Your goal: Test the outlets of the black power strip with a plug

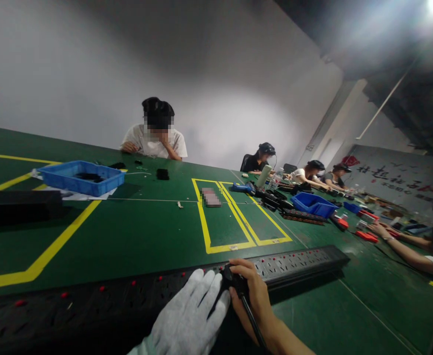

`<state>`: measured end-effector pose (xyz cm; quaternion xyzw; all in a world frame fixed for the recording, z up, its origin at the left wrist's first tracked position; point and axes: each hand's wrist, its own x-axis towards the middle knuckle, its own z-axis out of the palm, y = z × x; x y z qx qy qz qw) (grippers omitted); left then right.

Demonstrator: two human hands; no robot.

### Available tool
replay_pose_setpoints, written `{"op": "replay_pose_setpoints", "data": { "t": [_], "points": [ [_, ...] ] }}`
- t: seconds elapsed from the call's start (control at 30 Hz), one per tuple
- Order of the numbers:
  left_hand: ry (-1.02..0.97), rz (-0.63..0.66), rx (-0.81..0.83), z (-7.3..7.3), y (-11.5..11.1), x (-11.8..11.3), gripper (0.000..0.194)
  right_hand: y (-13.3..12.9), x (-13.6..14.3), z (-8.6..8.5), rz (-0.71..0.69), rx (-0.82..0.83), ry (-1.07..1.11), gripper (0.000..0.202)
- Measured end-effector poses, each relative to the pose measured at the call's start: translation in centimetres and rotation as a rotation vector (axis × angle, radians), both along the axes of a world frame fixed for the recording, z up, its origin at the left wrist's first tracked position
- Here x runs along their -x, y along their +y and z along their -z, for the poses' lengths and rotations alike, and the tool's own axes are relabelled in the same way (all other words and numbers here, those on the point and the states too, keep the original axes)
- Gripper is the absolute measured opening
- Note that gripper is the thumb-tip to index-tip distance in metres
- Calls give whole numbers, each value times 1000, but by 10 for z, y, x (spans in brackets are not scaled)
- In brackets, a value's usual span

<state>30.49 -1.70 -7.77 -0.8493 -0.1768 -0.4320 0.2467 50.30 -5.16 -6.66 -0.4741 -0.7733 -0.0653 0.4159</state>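
Note:
A long black power strip [290, 264] with rows of sockets and small red switches runs across the table in front of me. My left hand [192, 315], in a light grey glove, lies over the strip with its fingers stretched out. Close beside its fingertips, my bare right hand [251, 298] is closed around a black plug [228, 276], which is at the strip's sockets. From the plug a thick black cable [251, 315] trails down toward me. Whether the plug's pins are in a socket is hidden.
Yellow tape marks boxes on the green table [146, 236]. A blue tray [81, 178] with black parts stands left; a pink phone-like slab [211, 197] lies ahead. Farther right are a blue bin [314, 204], tools and red parts. Several co-workers sit around, one [153, 130] opposite me.

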Motion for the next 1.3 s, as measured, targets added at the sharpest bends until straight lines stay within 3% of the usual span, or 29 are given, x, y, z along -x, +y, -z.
{"op": "replay_pose_setpoints", "data": {
  "t": [0.93, 1.3],
  "points": [
    [-31, -10, -9, 0, 1, -1, 23, 3, -1, 5, -1, -37, -20, 45],
    [-105, 27, -20, 9, 2, -6, 19, -5, -2, -8, -87, 22, -33, 48]
  ]
}}
